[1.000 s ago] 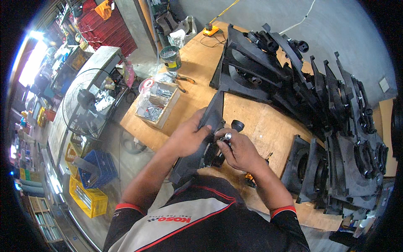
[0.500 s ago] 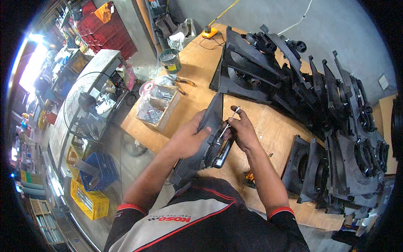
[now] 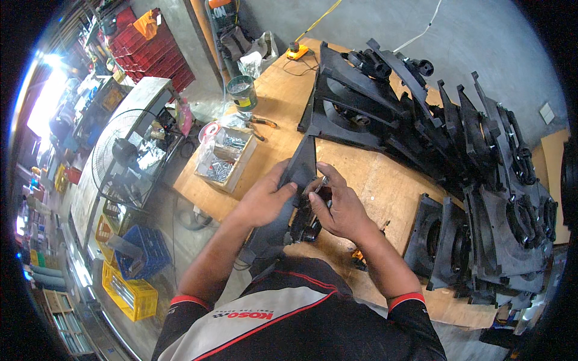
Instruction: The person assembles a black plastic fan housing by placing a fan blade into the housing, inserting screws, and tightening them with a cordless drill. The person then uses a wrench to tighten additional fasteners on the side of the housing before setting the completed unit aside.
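My left hand (image 3: pixel 265 195) grips the edge of a black plastic fan shroud (image 3: pixel 304 155), its thumb on the near face. The shroud stands tilted on edge in front of my body, over the table's front edge. Black round parts (image 3: pixel 306 228), perhaps a motor, jut from its right side. My right hand (image 3: pixel 342 207) is closed beside those parts, its fingers curled round a slim silver wrench (image 3: pixel 324 180). Most of the wrench is hidden by my fingers, and so is the spot where it meets the shroud.
Many similar black shrouds (image 3: pixel 361 129) lean in rows on the wooden table (image 3: pixel 385 174). Left of my hands sits a box of screws (image 3: pixel 220 168), with orange-handled pliers (image 3: pixel 264 122) and a green tin (image 3: pixel 242 93) beyond. A yellow-black tool (image 3: pixel 359 260) lies by my right forearm.
My right hand has turned and moved in closer to the shroud, covering the wrench that was plainly visible before. My left hand keeps its hold on the shroud.
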The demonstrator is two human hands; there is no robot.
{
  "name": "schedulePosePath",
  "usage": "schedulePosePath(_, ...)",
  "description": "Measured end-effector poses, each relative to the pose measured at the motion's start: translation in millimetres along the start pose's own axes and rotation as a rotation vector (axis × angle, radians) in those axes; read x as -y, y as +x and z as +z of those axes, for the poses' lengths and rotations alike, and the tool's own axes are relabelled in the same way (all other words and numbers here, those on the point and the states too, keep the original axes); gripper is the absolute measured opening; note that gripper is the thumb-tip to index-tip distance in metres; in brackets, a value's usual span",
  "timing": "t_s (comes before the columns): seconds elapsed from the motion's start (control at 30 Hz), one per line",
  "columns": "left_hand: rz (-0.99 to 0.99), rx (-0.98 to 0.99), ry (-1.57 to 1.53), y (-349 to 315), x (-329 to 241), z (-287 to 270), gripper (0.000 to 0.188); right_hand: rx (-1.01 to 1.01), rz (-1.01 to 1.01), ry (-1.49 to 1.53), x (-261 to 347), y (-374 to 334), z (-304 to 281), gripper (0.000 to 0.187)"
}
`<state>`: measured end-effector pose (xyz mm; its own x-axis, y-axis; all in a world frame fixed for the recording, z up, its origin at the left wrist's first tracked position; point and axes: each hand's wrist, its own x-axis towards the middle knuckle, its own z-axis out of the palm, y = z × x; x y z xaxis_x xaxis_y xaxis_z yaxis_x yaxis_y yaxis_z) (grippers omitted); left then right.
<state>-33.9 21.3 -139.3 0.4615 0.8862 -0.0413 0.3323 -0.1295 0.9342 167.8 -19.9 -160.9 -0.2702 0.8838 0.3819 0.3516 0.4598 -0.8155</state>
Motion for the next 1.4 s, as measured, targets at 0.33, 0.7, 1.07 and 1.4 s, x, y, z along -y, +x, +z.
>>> schedulePosePath(0.33, -0.008, -0.001, -0.033, -3, -4, 4, 0.051, -0.179, 0.38, 0.522, -41, 25, -3, 0.027)
schedulePosePath(0.7, -0.029, -0.005, -0.072, -2, -6, 5, 0.052, -0.306, 0.485, 0.626, -40, 24, -13, 0.03)
schedulePosePath(1.07, 0.005, 0.005, -0.012, -2, -5, 2, 0.051, -0.076, 0.169, -0.053, 6, 17, -11, 0.03)
schedulePosePath(1.4, 0.136, 0.011, 0.076, -2, 4, -1, 0.054, -0.113, 0.48, 0.608, -59, 35, -5, 0.033)
